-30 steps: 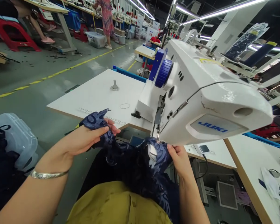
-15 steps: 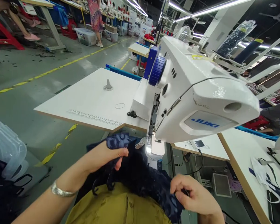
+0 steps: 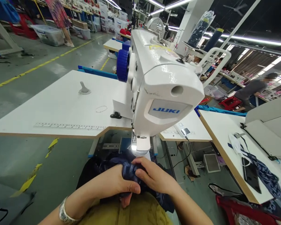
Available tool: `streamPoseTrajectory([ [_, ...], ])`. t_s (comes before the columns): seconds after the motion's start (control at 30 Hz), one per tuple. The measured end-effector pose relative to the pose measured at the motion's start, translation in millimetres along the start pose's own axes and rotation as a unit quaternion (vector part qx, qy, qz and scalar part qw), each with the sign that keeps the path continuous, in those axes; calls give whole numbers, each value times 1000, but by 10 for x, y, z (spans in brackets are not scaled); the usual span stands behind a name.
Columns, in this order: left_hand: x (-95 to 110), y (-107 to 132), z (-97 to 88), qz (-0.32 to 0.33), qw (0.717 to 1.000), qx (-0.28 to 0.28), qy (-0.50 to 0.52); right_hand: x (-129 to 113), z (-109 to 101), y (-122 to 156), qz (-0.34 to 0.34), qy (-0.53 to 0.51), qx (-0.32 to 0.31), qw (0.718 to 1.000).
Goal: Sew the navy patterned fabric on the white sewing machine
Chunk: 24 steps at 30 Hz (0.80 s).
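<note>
A dark navy patterned cloth (image 3: 129,170), perhaps a garment, lies bunched in my lap just below the needle end of a white sewing machine (image 3: 154,75) marked JUKI. My left hand (image 3: 115,181), with a silver bangle on the wrist, is closed around a fold of it, thumb toward me. From the right, my right hand (image 3: 154,176) pinches the same cloth, its fingertips close to the left hand. The machine's lit narrow arm (image 3: 140,147) stands right above both hands. Folds of cloth hide several fingertips.
The white table (image 3: 61,106) holds a ruler (image 3: 70,126), a coil of cord (image 3: 84,90) and a black clamp (image 3: 115,115). On the right-hand table lie a phone (image 3: 251,175) and patterned cloth strips (image 3: 264,175). A person (image 3: 253,89) sits far right.
My hands have come together from wide apart, the right moving left and up to the cloth near the left. The view has turned right, so the machine appears further left.
</note>
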<state>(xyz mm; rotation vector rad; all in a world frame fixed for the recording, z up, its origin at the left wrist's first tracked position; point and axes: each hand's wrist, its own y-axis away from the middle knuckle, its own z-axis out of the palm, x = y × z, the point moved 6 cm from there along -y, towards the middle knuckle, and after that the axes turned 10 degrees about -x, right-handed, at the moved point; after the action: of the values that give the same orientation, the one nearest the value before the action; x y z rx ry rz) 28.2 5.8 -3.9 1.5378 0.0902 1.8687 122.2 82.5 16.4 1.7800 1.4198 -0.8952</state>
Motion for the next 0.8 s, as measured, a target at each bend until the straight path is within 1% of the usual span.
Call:
streamPoseTrajectory([
  [0.07, -47, 5, -7, 9, 1000, -12, 17, 65, -18, 4, 42, -16, -8, 999],
  [0.13, -82, 21, -52, 32, 999, -14, 35, 98, -91, 66, 77, -34, -15, 996],
  [0.2, -98, 44, -90, 54, 997, -27, 41, 69, -186, 138, 89, -52, -33, 994],
  [0.23, -102, 59, -102, 57, 997, -37, 34, 36, -240, 166, 87, -55, -39, 994],
  [0.27, -104, 76, -127, 53, 998, -34, 24, 1, -299, 184, 83, -57, -38, 994],
  [0.3, -102, 96, -170, 44, 999, -14, 13, -29, -368, 192, 80, -61, -23, 995],
  [0.33, -91, 123, -237, 34, 999, 28, 4, -48, -448, 189, 78, -64, 9, 995],
  [0.4, -17, 202, -411, 34, 988, 150, -13, -44, -608, 154, 73, -70, 99, 990],
  [0.47, 108, 295, -574, 56, 961, 270, -30, 22, -720, 78, 68, -74, 179, 979],
  [0.53, 255, 361, -697, 80, 930, 352, -65, 128, -772, -38, 66, -70, 225, 970],
  [0.57, 324, 376, -745, 87, 918, 377, -88, 184, -785, -101, 63, -67, 237, 967],
  [0.63, 435, 374, -817, 88, 903, 400, -130, 276, -794, -224, 51, -67, 239, 967],
  [0.73, 536, 327, -862, 88, 899, 398, -160, 337, -794, -346, 32, -83, 216, 972],
  [0.8, 586, 299, -851, 107, 894, 404, -159, 333, -800, -377, 26, -95, 200, 975],
])
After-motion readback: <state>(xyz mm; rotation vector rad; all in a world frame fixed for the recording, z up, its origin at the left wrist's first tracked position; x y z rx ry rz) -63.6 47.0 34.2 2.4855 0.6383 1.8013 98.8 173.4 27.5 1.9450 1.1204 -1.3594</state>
